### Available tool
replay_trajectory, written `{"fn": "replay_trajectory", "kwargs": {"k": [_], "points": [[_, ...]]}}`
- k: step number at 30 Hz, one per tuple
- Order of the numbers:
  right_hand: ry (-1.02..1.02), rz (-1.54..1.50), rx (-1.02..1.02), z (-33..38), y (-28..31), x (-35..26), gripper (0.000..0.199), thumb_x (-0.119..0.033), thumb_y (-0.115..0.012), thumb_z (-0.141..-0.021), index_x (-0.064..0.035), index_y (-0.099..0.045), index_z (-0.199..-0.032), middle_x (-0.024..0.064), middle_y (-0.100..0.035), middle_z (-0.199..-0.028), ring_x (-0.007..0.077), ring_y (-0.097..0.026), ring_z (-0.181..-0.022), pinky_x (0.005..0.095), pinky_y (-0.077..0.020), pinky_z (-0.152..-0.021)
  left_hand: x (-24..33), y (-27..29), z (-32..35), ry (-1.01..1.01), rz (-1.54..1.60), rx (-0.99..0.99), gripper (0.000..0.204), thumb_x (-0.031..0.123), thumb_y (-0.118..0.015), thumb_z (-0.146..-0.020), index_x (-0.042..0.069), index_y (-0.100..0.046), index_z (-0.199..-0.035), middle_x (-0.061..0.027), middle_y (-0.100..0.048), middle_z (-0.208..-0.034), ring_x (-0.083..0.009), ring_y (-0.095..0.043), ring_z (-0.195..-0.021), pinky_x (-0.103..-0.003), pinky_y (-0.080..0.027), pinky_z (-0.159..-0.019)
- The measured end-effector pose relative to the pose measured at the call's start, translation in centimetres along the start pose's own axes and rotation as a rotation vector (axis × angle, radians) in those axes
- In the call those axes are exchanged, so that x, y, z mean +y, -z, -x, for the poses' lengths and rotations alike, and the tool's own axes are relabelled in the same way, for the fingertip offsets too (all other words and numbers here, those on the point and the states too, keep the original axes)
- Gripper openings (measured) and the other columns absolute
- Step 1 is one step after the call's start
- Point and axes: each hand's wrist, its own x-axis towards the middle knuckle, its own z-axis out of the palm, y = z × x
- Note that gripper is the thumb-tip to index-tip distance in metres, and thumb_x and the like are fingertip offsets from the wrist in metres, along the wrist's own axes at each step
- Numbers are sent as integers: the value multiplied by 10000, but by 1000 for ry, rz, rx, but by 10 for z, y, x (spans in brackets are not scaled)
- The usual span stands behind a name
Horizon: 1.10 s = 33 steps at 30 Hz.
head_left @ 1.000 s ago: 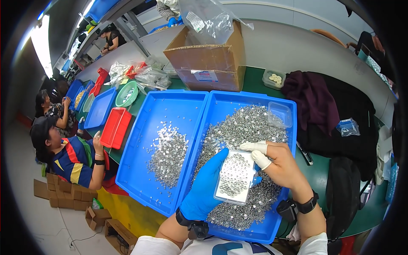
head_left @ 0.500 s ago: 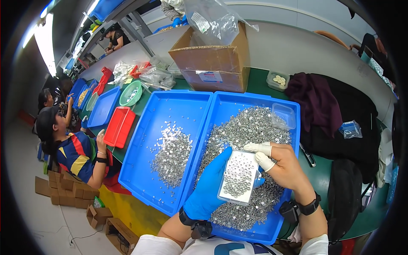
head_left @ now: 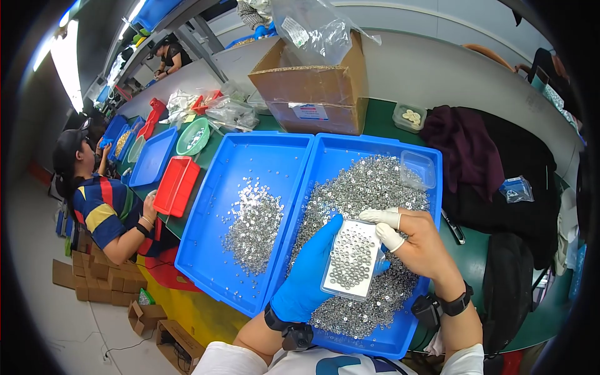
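The left grip (head_left: 307,270) is holding a white case (head_left: 360,290) of metal rings (head_left: 349,262) at lower centre; the right grip (head_left: 417,240) is touching its upper-right corner, closure unclear.

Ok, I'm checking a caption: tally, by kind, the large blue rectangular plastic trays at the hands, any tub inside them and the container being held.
Large blue rectangular plastic trays: 2
Small clear plastic tub: 1
Flat rectangular clear-and-white plastic case: 1
Total: 4

Head view, fisheye, one: we look down from above the near edge of the green table (head_left: 462,261), facing its far edge, left hand (head_left: 307,275) and right hand (head_left: 420,242) close below.
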Motion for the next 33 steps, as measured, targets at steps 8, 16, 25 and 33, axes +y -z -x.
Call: {"fn": "replay_trajectory", "kwargs": {"k": [8, 16, 25, 33], "points": [[-56, 45, -40, -1, 3, -2, 244, -108, -561, -916, -40, -676, -1121, 99, -681, -848, 173, -624, -712, 285, -477, -640, -2, 0, 0, -33, -18, 39, 484, 349, -344, -1030, -16, -439, -1334, -215, -600, -1190, -336, -653, -997, -510, -549, -880], [-53, -2, -20, -1, 0, 2, 252, -116, -605, -882, -71, -678, -1119, 153, -659, -789, 268, -644, -658, 341, -487, -589, -2, 3, -2, -33, -33, 24, 471, 342, -376, -1027, -17, -447, -1324, -212, -602, -1186, -327, -656, -992, -504, -554, -874], [-18, 19, -32, -1, 1, 0, 248, -110, -552, -924, -44, -669, -1133, 94, -669, -817, 156, -618, -660, 269, -468, -593, -2, 1, -2, -34, -51, 36, 467, 340, -382, -1027, -19, -448, -1320, -212, -604, -1178, -320, -657, -991, -503, -555, -874], [-24, 1, -16, -1, 0, 2, 249, -122, -603, -882, -59, -676, -1111, 151, -653, -781, 270, -633, -661, 352, -484, -595, -2, 7, -3, -9, -8, 0, 451, 333, -380, -1029, -5, -449, -1318, -207, -603, -1181, -313, -654, -1004, -511, -549, -882]]}}
